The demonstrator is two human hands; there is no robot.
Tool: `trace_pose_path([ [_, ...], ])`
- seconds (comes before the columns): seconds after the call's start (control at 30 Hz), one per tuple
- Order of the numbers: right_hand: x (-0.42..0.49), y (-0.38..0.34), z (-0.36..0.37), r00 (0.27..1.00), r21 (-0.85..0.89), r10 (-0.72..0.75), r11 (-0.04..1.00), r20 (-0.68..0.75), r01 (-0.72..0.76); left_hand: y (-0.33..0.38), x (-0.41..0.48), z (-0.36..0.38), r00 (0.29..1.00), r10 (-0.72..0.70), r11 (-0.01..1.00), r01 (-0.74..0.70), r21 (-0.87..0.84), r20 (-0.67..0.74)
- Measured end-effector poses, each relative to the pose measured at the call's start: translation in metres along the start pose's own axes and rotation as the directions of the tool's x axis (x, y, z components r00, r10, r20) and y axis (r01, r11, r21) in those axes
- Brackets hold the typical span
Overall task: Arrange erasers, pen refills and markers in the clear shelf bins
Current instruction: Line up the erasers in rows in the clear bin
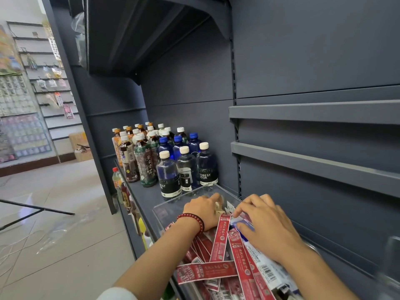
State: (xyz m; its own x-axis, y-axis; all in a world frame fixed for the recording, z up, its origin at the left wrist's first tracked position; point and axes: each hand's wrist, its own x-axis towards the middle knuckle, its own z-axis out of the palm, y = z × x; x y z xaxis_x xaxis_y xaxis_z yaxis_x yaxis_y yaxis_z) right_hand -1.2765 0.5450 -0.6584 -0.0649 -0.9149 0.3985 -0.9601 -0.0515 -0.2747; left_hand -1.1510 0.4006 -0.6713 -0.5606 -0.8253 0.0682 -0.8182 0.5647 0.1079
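Both hands in the bin [166, 213] at the shelf [142, 191] front edge. Left hand [203, 210] digs in at the far end, grip hidden. Right hand [266, 226] pinches a blue-white pack [243, 223]. Red packs [223, 239] lie heaped crosswise, and a tug could spill them over the edge.

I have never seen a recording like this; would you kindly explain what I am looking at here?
There is no machine: a person wears one camera on the head, looking down at their own bare hands. Both reach into a clear bin on a dark shelf, holding long red packets. The left hand, with a bead bracelet, has its fingers among small items; what it holds is hidden. The right hand pinches the end of a blue-and-white packet. Drink bottles stand behind the bin.
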Motion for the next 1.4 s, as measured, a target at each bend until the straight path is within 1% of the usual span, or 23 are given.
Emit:
trace_pose_path([
  [0.17,-0.001,0.0,0.001,1.0,0.007,0.0,1.0,-0.003,0.0,-0.001,0.001,-0.001,0.998,-0.03,1.0,0.03,0.006,0.06],
  [0.4,-0.001,0.001,0.001,1.0,0.015,-0.003,1.0,-0.008,0.004,-0.004,0.004,0.001,0.996,-0.077,0.997,0.076,0.028,0.038],
  [0.57,-0.001,0.001,0.001,1.0,0.026,-0.004,1.0,-0.007,0.004,-0.009,0.005,0.001,0.992,-0.113,0.991,0.109,0.074,0.053],
  [0.77,-0.001,0.002,0.001,1.0,0.022,0.0,1.0,-0.008,0.0,-0.011,0.009,0.003,0.994,-0.105,0.987,0.104,0.119,0.003],
  [0.9,0.0,0.002,0.001,1.0,0.026,0.008,1.0,-0.003,-0.007,-0.014,0.01,0.003,0.992,-0.123,0.987,0.125,0.104,-0.028],
  [1.07,0.0,0.001,0.001,1.0,0.015,0.01,1.0,0.006,-0.01,-0.015,0.011,0.003,0.991,-0.102,0.976,0.116,0.182,-0.085],
  [1.13,-0.001,0.001,0.002,1.0,0.019,0.02,1.0,0.009,-0.02,-0.016,0.01,0.002,0.987,-0.083,0.973,0.11,0.201,-0.138],
  [1.2,-0.001,0.0,0.004,1.0,0.021,0.029,0.999,0.011,-0.029,-0.018,0.008,0.003,0.971,-0.068,0.98,0.108,0.17,-0.227],
  [1.3,-0.002,-0.003,0.006,0.999,0.026,0.031,0.999,0.029,-0.032,-0.017,0.001,-0.004,0.932,-0.108,0.993,0.117,0.005,-0.346],
  [1.4,-0.005,0.001,-0.008,1.0,0.022,0.013,1.0,0.026,-0.014,-0.011,-0.008,-0.024,0.913,-0.134,0.99,0.106,-0.093,-0.384],
])
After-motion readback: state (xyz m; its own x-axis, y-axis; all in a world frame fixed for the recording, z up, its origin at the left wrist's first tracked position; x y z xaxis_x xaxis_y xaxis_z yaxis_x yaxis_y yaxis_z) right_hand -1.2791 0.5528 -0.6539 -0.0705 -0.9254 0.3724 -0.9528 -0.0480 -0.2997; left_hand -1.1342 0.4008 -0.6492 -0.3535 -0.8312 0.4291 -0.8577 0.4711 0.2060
